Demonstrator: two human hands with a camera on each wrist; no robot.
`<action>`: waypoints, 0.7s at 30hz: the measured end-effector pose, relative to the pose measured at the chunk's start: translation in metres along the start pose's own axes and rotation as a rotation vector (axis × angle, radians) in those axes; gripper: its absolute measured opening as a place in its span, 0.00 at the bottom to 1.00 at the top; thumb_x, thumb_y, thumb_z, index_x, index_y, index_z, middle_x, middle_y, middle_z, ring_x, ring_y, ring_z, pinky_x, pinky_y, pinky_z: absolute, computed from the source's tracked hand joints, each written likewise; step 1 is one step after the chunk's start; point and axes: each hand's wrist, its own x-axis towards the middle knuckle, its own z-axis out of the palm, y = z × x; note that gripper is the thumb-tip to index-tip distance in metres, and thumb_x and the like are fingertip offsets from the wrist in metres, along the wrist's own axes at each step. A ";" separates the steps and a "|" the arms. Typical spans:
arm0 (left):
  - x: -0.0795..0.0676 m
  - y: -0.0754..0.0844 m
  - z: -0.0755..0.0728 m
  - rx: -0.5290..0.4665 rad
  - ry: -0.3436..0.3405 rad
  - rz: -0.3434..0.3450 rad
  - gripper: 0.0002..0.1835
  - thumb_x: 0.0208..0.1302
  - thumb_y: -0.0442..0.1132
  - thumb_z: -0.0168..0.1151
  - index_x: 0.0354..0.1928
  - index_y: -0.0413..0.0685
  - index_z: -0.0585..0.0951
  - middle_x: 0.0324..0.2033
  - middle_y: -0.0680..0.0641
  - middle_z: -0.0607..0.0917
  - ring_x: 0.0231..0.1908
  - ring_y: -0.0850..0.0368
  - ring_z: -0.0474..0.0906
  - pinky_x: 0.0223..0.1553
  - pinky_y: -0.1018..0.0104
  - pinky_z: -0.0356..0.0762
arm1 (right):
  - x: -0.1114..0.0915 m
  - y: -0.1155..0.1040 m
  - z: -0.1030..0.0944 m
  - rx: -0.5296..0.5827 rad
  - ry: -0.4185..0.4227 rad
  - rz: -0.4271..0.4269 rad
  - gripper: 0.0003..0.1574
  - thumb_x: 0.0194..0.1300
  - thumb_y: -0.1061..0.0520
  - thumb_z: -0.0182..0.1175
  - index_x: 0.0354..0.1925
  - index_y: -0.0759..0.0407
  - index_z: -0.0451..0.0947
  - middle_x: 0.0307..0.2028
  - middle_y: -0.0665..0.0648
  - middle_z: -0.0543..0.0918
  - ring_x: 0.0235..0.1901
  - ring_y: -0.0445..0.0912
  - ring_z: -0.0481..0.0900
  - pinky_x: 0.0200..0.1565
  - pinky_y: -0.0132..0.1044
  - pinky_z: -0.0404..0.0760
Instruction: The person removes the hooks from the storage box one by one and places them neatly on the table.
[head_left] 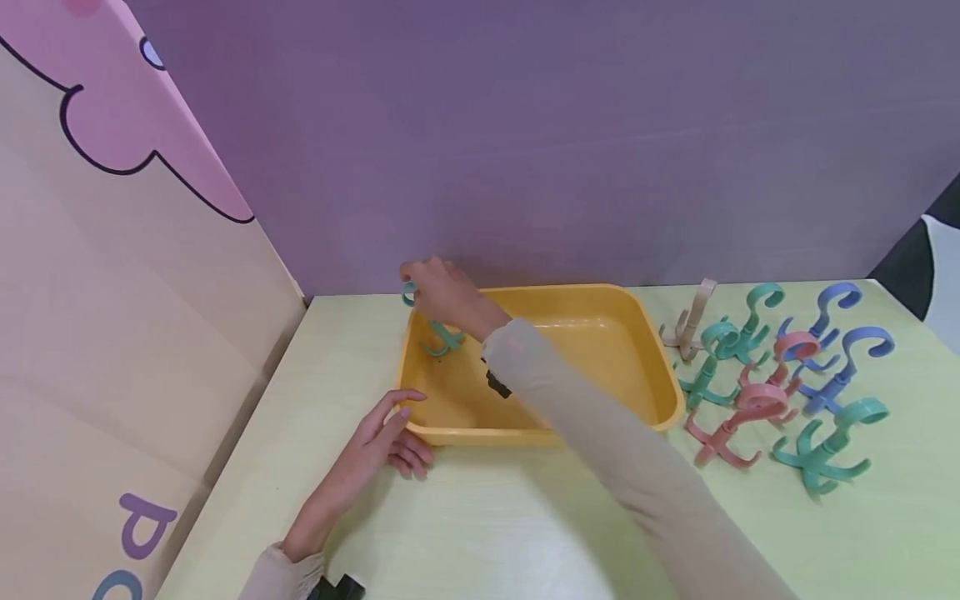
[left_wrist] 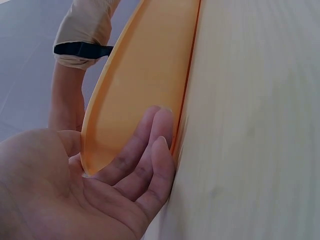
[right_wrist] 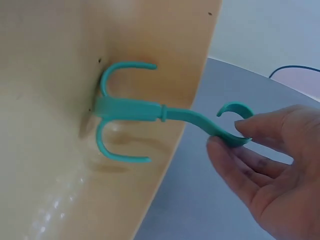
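Observation:
A green hook with several curved prongs (right_wrist: 132, 109) leans inside the yellow plastic tub (head_left: 592, 367) at its far left corner. My right hand (head_left: 446, 292) pinches the hook's curled top between thumb and fingers, above the tub's rim. In the right wrist view the prongs lie against or close to the tub's inner surface, while the right hand (right_wrist: 295, 160) stays outside the wall. My left hand (left_wrist: 100, 185) holds the tub's near left corner, thumb over the rim and the other fingers against the outer wall.
Right of the tub stand several similar hooks: a beige one (head_left: 684, 329), green ones (head_left: 817, 458), pink ones (head_left: 723, 437) and blue ones (head_left: 832, 387). The pale table (head_left: 487, 517) meets a purple panel (head_left: 525, 150) behind and a light wall (head_left: 150, 333) at left.

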 end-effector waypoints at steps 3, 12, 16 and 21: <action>0.000 0.000 0.000 -0.004 -0.003 0.002 0.24 0.82 0.51 0.39 0.70 0.46 0.61 0.32 0.31 0.86 0.28 0.39 0.85 0.30 0.60 0.84 | -0.005 0.002 -0.006 0.008 -0.025 0.027 0.19 0.70 0.66 0.56 0.58 0.60 0.77 0.52 0.57 0.84 0.41 0.46 0.83 0.42 0.34 0.82; 0.000 0.003 0.000 0.006 -0.003 0.010 0.23 0.82 0.49 0.38 0.70 0.46 0.61 0.32 0.31 0.86 0.28 0.40 0.86 0.29 0.61 0.83 | -0.022 0.008 -0.016 -0.023 -0.034 0.064 0.23 0.67 0.56 0.65 0.58 0.62 0.77 0.51 0.59 0.84 0.35 0.46 0.83 0.45 0.38 0.82; 0.000 0.003 0.001 0.006 -0.001 0.006 0.23 0.82 0.49 0.38 0.70 0.46 0.61 0.32 0.31 0.86 0.28 0.39 0.86 0.29 0.61 0.83 | -0.030 0.007 -0.014 -0.054 0.016 0.104 0.16 0.68 0.51 0.65 0.44 0.63 0.80 0.29 0.54 0.80 0.19 0.42 0.71 0.28 0.33 0.75; -0.001 0.003 0.002 0.004 0.007 -0.003 0.23 0.82 0.49 0.39 0.70 0.46 0.62 0.31 0.31 0.86 0.28 0.39 0.85 0.29 0.61 0.83 | -0.034 0.005 -0.013 -0.075 0.097 0.157 0.13 0.71 0.53 0.61 0.32 0.61 0.77 0.17 0.50 0.66 0.14 0.41 0.61 0.18 0.31 0.62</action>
